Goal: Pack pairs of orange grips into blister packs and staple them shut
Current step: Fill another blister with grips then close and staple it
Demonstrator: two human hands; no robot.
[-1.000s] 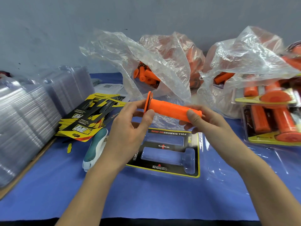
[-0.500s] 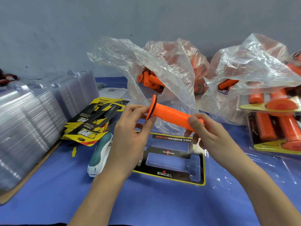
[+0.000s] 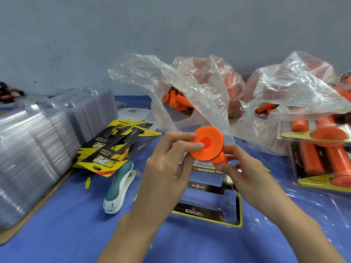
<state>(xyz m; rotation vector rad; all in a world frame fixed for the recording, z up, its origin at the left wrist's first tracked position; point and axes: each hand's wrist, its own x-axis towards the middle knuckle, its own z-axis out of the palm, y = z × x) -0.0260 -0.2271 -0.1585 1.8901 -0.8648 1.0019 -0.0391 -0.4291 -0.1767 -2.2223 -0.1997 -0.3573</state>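
Orange rubber grip (image 3: 209,147), round flange toward camera, held above the open clear blister pack (image 3: 210,202): left hand (image 3: 171,168) pinches the flange, right hand (image 3: 245,173) clasps the barrel.

A plain grey-blue wall (image 3: 133,35), scuffed with small dark marks, rises behind the blue-covered table (image 3: 57,234).

Bare blue cloth (image 3: 62,234) lies open near me. Left is walled by clear tray stacks (image 3: 28,149); cards (image 3: 114,149) and stapler (image 3: 119,188) crowd beside them. Bags (image 3: 190,88) block the far side, packed packs (image 3: 321,160) the right.
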